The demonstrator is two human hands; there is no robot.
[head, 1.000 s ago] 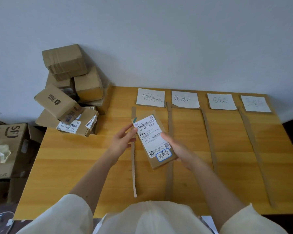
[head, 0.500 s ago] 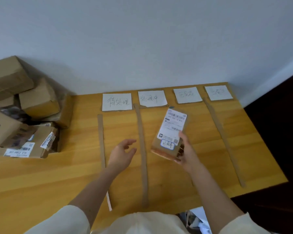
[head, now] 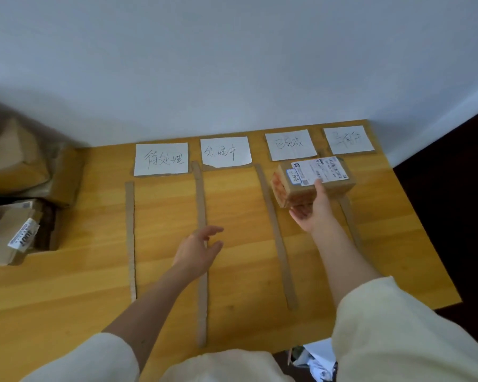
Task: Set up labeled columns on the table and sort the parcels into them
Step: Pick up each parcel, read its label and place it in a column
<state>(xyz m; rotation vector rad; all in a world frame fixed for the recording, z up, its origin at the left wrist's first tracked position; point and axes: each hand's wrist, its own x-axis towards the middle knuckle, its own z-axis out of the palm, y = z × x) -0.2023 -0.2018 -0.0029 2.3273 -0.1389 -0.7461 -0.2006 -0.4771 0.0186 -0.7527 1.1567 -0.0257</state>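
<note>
Head cam view, looking down at a smooth yellow wood-grain table (head: 66,285) set against a plain pale wall.

Along the table's far edge, upper centre to upper right of frame, lie 4 white paper labels w/ handwritten characters: first label (head: 161,159), second label (head: 226,151), third label (head: 290,145), fourth label (head: 348,139). Thin, flat brown cardboard strips run from the labels toward the viewer as column dividers: left strip (head: 130,238), centre strip (head: 202,252), right strip (head: 276,235).

Right hand (head: 313,213), centre right of frame, grips a small rectangular brown cardboard parcel (head: 312,181). Thumb pressed on the top face by the white printed shipping sticker, palm under the box; other fingers mostly hidden beneath, so can't tell their spread. Parcel is just below the third label, tilted, orange-patterned tape on its left end; can't tell whether it touches the table.

Left hand (head: 199,250), centre of frame, holds nothing: fingers relaxed, slightly spread, over the centre strip.

Left edge of frame: a pile of more cardboard boxes (head: 14,188), some w/ white barcode stickers. Cream sleeves at the bottom.
</note>
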